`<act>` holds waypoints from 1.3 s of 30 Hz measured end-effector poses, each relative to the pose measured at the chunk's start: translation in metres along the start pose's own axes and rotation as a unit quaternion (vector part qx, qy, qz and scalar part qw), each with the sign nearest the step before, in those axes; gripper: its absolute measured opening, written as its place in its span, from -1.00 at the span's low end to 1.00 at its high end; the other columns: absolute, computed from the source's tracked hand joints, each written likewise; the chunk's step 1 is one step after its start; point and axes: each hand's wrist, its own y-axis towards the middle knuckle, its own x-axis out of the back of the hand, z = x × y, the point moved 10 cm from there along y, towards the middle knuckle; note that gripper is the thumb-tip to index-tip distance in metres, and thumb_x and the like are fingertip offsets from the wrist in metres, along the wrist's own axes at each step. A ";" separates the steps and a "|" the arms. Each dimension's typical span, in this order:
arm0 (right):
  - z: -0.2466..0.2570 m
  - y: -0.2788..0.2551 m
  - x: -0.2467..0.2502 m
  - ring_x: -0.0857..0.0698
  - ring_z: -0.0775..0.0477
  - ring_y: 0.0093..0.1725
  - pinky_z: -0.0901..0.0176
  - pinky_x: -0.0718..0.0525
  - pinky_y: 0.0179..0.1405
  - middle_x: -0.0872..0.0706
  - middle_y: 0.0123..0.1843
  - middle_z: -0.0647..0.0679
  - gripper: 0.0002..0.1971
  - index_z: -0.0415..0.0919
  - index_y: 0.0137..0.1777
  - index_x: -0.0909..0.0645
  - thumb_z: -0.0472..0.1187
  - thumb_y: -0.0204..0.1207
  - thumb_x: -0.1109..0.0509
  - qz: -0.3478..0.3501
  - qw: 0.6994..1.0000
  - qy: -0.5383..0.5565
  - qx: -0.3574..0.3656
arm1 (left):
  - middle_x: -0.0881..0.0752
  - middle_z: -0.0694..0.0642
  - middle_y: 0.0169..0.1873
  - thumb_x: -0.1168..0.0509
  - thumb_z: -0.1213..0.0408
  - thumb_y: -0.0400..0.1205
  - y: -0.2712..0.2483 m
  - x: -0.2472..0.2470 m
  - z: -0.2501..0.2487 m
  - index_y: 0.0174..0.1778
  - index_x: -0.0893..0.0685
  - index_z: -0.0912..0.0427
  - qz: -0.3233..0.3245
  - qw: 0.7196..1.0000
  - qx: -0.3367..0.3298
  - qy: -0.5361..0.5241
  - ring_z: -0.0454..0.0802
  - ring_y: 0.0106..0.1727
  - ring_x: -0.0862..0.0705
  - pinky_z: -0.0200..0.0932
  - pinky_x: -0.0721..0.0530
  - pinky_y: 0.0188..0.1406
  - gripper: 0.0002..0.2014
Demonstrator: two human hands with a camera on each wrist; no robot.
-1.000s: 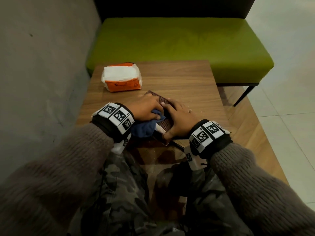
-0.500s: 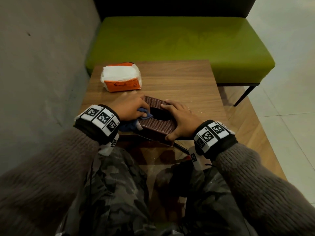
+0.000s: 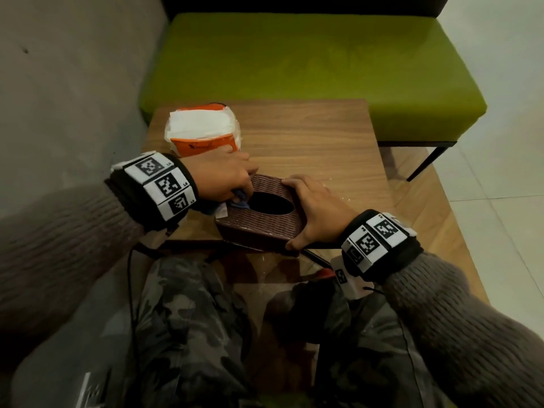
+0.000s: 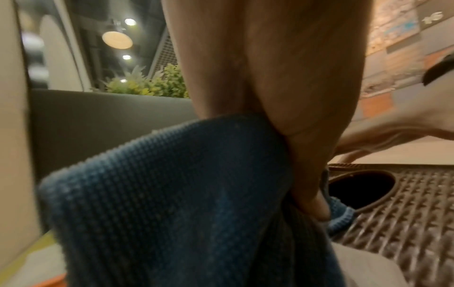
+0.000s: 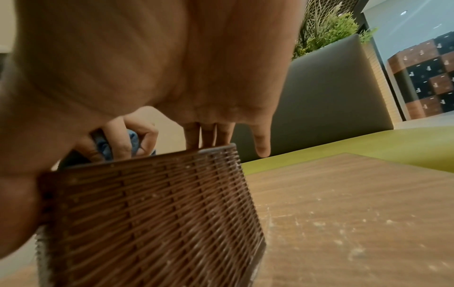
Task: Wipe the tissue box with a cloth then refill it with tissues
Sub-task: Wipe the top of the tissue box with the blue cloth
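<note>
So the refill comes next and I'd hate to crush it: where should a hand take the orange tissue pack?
Probably across the tissue pack by its two short ends, coming from above: it lies flat on the table, tissues exposed on top, sides free.

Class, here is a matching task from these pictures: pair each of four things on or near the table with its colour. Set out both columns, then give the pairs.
Things:
1. cloth
2. tissue box
3. bench seat
4. tissue pack

Colours:
A. green
B. orange and white
C. blue
D. dark brown, woven look

Pairs: 1-C, 2-D, 3-A, 4-B.

The left hand grips the cloth at the box's oval opening; the right hand holds the box's side.
</note>
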 end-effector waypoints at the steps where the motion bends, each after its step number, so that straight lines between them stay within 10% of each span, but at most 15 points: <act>1: -0.001 0.002 0.001 -0.23 -0.02 0.56 -0.26 -0.21 0.58 -0.22 0.57 0.02 0.25 -0.11 0.62 -0.10 0.16 -0.04 -0.70 0.003 1.000 -0.001 0.001 | -0.48 -0.09 0.11 -0.24 0.12 0.60 0.004 0.003 -0.002 0.15 -0.64 -0.21 0.004 1.000 -0.014 0.020 -0.04 0.18 -0.40 -0.12 -0.26 -0.05 -0.76; 11: -0.006 0.007 0.005 -0.26 -0.08 0.55 -0.31 -0.24 0.53 -0.23 0.58 -0.03 0.23 -0.12 0.59 -0.16 0.19 -0.07 -0.71 0.002 0.999 -0.040 0.007 | -0.53 0.02 -0.07 -0.32 0.11 0.58 0.028 0.022 -0.030 -0.05 -0.69 0.07 -0.120 0.955 -0.038 -0.270 -0.01 -0.05 -0.48 0.01 -0.49 -0.04 -0.86; 23: -0.004 0.009 0.004 -0.21 -0.06 0.56 -0.27 -0.28 0.53 -0.22 0.58 -0.04 0.23 -0.13 0.62 -0.16 0.20 -0.03 -0.69 -0.011 1.000 -0.020 0.014 | -0.55 0.00 0.03 -0.31 0.09 0.58 -0.008 -0.007 0.022 0.09 -0.68 -0.16 -0.128 0.975 0.058 -0.172 0.05 0.09 -0.47 -0.04 -0.36 -0.09 -0.81; 29: -0.008 0.002 0.005 -0.18 -0.07 0.57 -0.17 -0.28 0.55 -0.20 0.60 -0.02 0.23 -0.15 0.63 -0.15 0.24 0.00 -0.67 -0.070 0.997 -0.013 -0.020 | -0.51 0.15 -0.09 -0.36 0.22 0.55 -0.022 -0.026 0.036 0.03 -0.69 0.07 -0.340 0.817 0.260 -0.386 0.16 0.00 -0.52 0.14 -0.54 -0.09 -0.84; 36: -0.006 -0.011 0.004 -0.27 -0.19 0.48 -0.01 -0.29 0.50 -0.30 0.53 -0.13 0.18 -0.27 0.58 -0.24 0.32 0.00 -0.57 -0.166 0.982 -0.018 -0.093 | -0.49 0.23 0.07 -0.29 0.18 0.62 -0.065 -0.079 0.003 0.05 -0.63 0.18 -0.391 0.577 0.476 -0.536 0.14 -0.04 -0.58 -0.17 -0.44 -0.16 -0.83; 39: 0.002 -0.017 0.000 -0.37 -0.33 0.37 -0.11 -0.37 0.41 -0.42 0.39 -0.29 0.19 -0.42 0.46 -0.36 0.47 -0.05 -0.28 -0.230 0.965 -0.016 -0.124 | -0.44 0.12 -0.02 -0.30 0.21 0.62 -0.046 -0.053 -0.054 -0.05 -0.59 0.17 -0.414 0.594 0.382 -0.574 -0.04 -0.11 -0.52 -0.28 -0.46 -0.14 -0.89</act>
